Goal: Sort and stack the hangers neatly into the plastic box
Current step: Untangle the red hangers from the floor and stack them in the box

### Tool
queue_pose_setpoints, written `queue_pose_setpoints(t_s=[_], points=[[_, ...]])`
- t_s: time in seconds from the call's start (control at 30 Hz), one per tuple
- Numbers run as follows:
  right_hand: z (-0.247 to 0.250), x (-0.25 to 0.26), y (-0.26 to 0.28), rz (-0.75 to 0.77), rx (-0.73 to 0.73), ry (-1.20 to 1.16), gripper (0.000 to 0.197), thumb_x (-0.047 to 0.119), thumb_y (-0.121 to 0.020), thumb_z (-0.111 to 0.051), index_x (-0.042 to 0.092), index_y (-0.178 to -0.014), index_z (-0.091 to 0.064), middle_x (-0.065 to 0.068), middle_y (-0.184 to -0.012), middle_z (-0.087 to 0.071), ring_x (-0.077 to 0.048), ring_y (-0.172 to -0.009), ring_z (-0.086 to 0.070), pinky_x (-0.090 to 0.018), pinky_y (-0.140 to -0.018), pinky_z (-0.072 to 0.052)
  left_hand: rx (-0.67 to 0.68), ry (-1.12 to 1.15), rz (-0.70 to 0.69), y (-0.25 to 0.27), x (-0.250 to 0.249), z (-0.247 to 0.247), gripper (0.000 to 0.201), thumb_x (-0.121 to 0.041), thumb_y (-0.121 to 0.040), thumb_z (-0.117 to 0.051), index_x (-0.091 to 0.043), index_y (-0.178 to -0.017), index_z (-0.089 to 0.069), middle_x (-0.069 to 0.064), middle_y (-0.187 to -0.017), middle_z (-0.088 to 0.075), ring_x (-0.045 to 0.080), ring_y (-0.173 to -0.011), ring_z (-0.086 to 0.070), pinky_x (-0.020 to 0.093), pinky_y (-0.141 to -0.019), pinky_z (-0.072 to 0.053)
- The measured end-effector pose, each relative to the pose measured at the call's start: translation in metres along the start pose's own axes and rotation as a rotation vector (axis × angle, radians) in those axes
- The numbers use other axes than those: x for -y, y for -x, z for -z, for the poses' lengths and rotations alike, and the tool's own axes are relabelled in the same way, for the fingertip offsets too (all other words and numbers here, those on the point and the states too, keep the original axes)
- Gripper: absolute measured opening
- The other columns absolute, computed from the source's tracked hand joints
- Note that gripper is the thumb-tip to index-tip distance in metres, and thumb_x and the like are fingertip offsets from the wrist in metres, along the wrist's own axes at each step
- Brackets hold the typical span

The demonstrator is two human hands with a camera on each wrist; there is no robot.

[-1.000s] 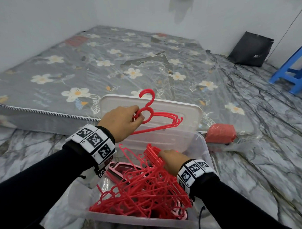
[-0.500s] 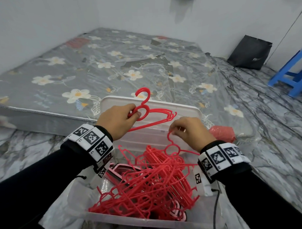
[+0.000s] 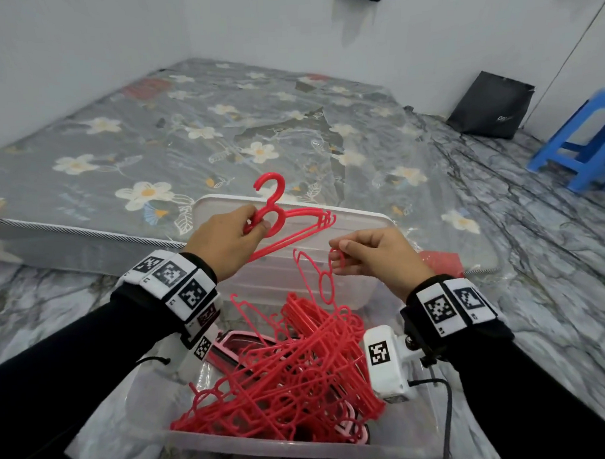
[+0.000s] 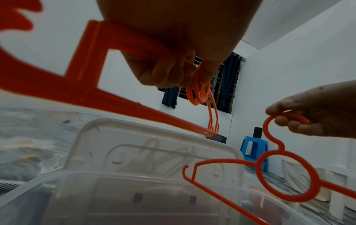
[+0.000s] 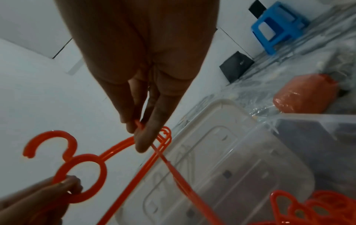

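Observation:
My left hand (image 3: 258, 219) grips a small aligned bundle of red hangers (image 3: 294, 219) at the ring below their hooks, held above the box's far end. My right hand (image 3: 340, 259) pinches the hook of a single red hanger (image 3: 325, 285), which hangs down toward the tangled pile of red hangers (image 3: 282, 377) in the clear plastic box (image 3: 267, 450). In the left wrist view the single hanger (image 4: 285, 178) hangs from my right hand (image 4: 300, 120) just right of the bundle (image 4: 115, 94). The right wrist view shows my fingertips (image 5: 142, 132) on the thin hook.
The box's lid (image 3: 362, 220) leans upright behind the box against a floral mattress (image 3: 188, 130). A pink hanger (image 3: 230, 348) lies in the box's left side. A red wrapped bundle (image 3: 443, 262) sits right of the lid. A blue stool (image 3: 582, 144) and black bag (image 3: 492, 106) stand far right.
My right hand left the pile and rose with one hanger pinched by its hook, coming level with and close to my left hand. The left hand kept its bundle nearly still.

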State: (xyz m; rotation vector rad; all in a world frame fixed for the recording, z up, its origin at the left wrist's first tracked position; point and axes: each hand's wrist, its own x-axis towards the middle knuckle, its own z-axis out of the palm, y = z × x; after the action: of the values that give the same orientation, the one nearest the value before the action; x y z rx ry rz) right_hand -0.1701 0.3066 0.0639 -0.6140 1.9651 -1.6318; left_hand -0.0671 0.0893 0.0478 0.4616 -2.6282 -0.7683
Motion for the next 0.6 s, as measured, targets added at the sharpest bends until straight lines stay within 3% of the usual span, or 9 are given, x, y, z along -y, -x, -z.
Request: queue_pose_setpoints(t_s=[0.13, 0.23, 0.33, 0.47, 0.53, 0.6], points=[[-0.004, 0.0, 0.004, 0.072, 0.097, 0.118, 0.023, -0.018, -0.086, -0.05, -0.006, -0.101, -0.063, -0.016, -0.079, -0.066, -0.01, -0.058, -0.067, -0.021, -0.064, -0.058, 0.086, -0.002, -0.033, 0.003, -0.003, -0.003, 0.029, -0.041, -0.096, -0.046, -0.024, -0.073, -0.043, -0.005, -0.062, -0.045, 0.009, -0.058, -0.042, 0.033, -0.056, -0.028], [-0.006, -0.002, 0.005, 0.186, 0.026, 0.288, 0.01, -0.006, -0.082, -0.065, -0.001, -0.09, -0.068, -0.022, -0.076, -0.069, -0.02, -0.059, -0.065, -0.027, -0.061, -0.057, 0.151, 0.012, -0.063, 0.005, -0.006, -0.004, 0.03, -0.043, -0.095, -0.047, -0.015, -0.083, -0.049, -0.003, -0.067, -0.048, 0.01, -0.06, -0.044, 0.029, -0.055, -0.031], [-0.007, -0.002, 0.004, 0.314, -0.044, 0.412, 0.006, 0.003, -0.084, -0.068, 0.008, -0.081, -0.069, -0.011, -0.065, -0.067, -0.014, -0.054, -0.061, -0.024, -0.053, -0.051, 0.23, -0.023, -0.074, 0.007, -0.008, -0.007, 0.037, -0.052, -0.091, -0.049, -0.015, -0.094, -0.054, -0.003, -0.073, -0.055, 0.013, -0.066, -0.05, 0.029, -0.061, -0.037], [-0.008, 0.001, 0.004, 0.41, -0.099, 0.413, 0.007, 0.007, -0.086, -0.066, 0.013, -0.082, -0.067, 0.001, -0.06, -0.064, -0.011, -0.052, -0.06, -0.025, -0.051, -0.05, 0.287, -0.123, -0.107, 0.012, -0.009, -0.014, 0.046, -0.067, -0.08, -0.052, -0.024, -0.096, -0.053, -0.012, -0.069, -0.047, 0.0, -0.061, -0.044, 0.024, -0.054, -0.03], [-0.011, 0.003, 0.005, 0.439, -0.098, 0.378, 0.006, 0.008, -0.086, -0.067, 0.012, -0.082, -0.067, -0.001, -0.061, -0.064, -0.013, -0.054, -0.06, -0.027, -0.053, -0.051, 0.323, -0.133, -0.137, 0.013, -0.01, -0.017, 0.045, -0.066, -0.079, -0.056, -0.025, -0.095, -0.051, -0.013, -0.069, -0.046, 0.001, -0.062, -0.044, 0.026, -0.056, -0.03], [-0.012, 0.005, 0.007, 0.463, -0.087, 0.337, 0.005, 0.008, -0.085, -0.067, 0.012, -0.083, -0.067, -0.004, -0.063, -0.064, -0.012, -0.055, -0.06, -0.029, -0.055, -0.053, 0.361, -0.172, -0.184, 0.014, -0.01, -0.02, 0.036, -0.058, -0.084, -0.055, -0.024, -0.09, -0.046, -0.01, -0.073, -0.049, 0.01, -0.066, -0.048, 0.031, -0.06, -0.034]])
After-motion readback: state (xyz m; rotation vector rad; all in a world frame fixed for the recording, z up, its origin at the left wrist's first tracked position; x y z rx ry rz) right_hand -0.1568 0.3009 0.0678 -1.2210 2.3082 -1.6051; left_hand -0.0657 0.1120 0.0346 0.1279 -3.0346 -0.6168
